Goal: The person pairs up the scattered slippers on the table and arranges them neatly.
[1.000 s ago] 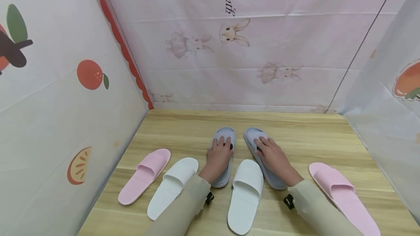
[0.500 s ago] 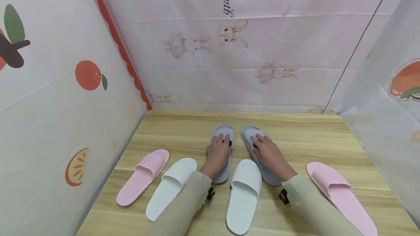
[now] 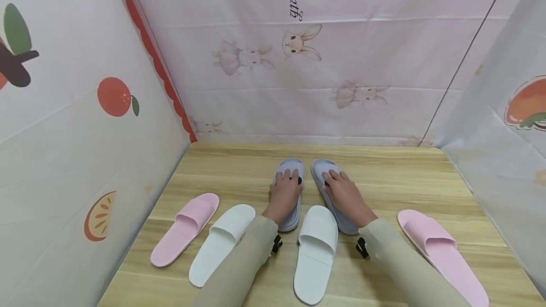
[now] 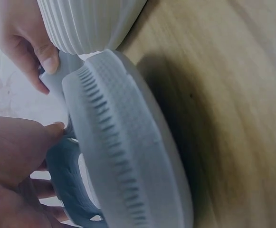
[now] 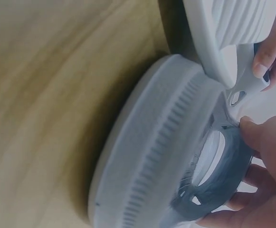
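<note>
In the head view my left hand (image 3: 285,197) lies over the strap of the left grey-blue slipper (image 3: 291,223). Its thumb and fingers grip opposite sides of that strap, as the left wrist view shows on the slipper (image 4: 123,137). My right hand (image 3: 346,199) holds the right grey-blue slipper (image 3: 347,225) by its strap the same way, thumb on the inner side. Both slippers point toward the back wall, toes close together and heels apart. Between their heels sits a white slipper (image 3: 314,271), its toe overlapping the right one's edge in this view. My palms hide most of the straps.
Another white slipper (image 3: 213,255) and a pink slipper (image 3: 183,236) lie at the left. The second pink slipper (image 3: 448,255) lies at the right, partly behind my right sleeve (image 3: 405,259). Printed cloth walls (image 3: 298,108) enclose the wooden board (image 3: 384,165) on three sides.
Both hands have moved the grey-blue slippers slightly farther toward the back wall, and the right one also a little left. The grips look the same; the white and pink slippers stay put.
</note>
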Action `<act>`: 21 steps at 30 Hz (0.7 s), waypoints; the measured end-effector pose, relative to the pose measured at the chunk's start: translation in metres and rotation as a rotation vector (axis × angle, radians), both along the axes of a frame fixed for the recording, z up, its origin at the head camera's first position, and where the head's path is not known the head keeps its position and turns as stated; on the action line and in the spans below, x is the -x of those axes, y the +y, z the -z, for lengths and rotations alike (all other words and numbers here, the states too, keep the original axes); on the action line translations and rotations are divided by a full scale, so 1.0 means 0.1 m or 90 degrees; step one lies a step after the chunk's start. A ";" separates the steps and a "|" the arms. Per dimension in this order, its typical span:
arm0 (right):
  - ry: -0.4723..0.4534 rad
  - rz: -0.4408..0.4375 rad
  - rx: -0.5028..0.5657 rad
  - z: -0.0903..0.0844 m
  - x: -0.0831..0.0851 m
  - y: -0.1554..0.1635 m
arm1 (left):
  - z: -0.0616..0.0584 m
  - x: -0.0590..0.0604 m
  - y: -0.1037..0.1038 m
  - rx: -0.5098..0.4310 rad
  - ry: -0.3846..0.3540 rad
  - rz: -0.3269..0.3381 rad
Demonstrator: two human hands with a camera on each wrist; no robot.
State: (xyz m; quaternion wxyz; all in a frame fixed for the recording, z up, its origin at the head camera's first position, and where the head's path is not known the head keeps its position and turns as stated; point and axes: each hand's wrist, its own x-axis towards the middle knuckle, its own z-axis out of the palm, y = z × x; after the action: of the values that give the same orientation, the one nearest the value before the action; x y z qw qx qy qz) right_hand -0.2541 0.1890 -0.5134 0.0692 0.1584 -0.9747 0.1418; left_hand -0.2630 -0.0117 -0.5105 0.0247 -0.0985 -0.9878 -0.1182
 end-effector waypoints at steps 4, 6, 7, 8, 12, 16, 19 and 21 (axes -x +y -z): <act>-0.014 0.006 0.001 -0.01 0.06 -0.03 | 0.01 0.04 0.01 0.006 0.004 -0.006; -0.013 0.006 0.001 0.00 0.08 -0.05 | 0.02 0.05 0.01 0.006 0.002 -0.010; -0.011 0.005 0.000 0.00 0.09 -0.05 | 0.02 0.06 0.02 0.008 0.000 -0.011; -0.009 0.005 -0.001 -0.01 0.10 -0.05 | 0.02 0.07 0.02 0.008 -0.002 -0.011; -0.010 0.012 -0.002 -0.02 0.13 -0.07 | 0.01 0.09 0.04 0.002 -0.001 -0.009; -0.014 0.019 -0.004 -0.05 0.17 -0.12 | 0.03 0.11 0.05 0.005 0.010 -0.011; -0.018 0.021 -0.002 -0.06 0.19 -0.16 | 0.05 0.13 0.05 0.009 0.021 -0.015; -0.020 0.026 0.001 -0.07 0.22 -0.18 | 0.05 0.14 0.06 0.008 0.028 -0.015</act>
State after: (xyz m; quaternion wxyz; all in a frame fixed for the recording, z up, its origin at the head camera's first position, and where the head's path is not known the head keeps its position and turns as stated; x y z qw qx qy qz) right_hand -0.2760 0.1707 -0.5063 0.0570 0.1364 -0.9785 0.1436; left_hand -0.2773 -0.0055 -0.5160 0.0471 -0.0896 -0.9888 -0.1096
